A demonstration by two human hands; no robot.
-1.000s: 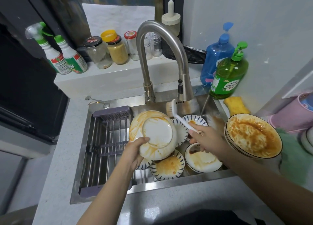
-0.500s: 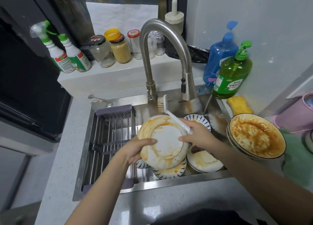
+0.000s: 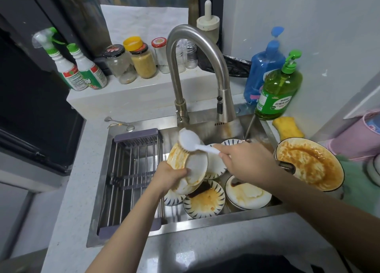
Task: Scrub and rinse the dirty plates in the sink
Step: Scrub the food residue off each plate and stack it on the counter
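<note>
A person's left hand (image 3: 171, 175) grips a sauce-smeared plate (image 3: 188, 167) by its lower rim, fingers curled round the edge, holding it tilted with its underside up above the steel sink (image 3: 205, 225). The right hand (image 3: 244, 161) is closed round the white handle of a dish brush (image 3: 190, 142), whose bristles press on the plate's upper left edge, where orange streaks remain. The held plate sits just in front of the curved tap (image 3: 195, 53), below and left of its spout.

Under the tap, in the sink's right half, lie more dirty plates: a blue-rimmed plate (image 3: 205, 200) with orange residue and dark sauce directly beneath the held one, a dark-rimmed plate (image 3: 249, 196) to its right, and two more patterned ones partly hidden behind the hands. Left of the tap, a drying rack (image 3: 131, 174) with metal bars spans the sink's left half.

Right of the tap, on the counter at the sink's edge, stands a stack of large plates (image 3: 310, 164), the top one coated in orange sauce. Behind it lies a yellow sponge (image 3: 287, 128), beside a green soap bottle (image 3: 277, 94) and a blue pump bottle (image 3: 265, 65). On the ledge left of the tap stand jars (image 3: 141, 61) and two spray bottles (image 3: 80, 69). No water is visibly running from the spout.
</note>
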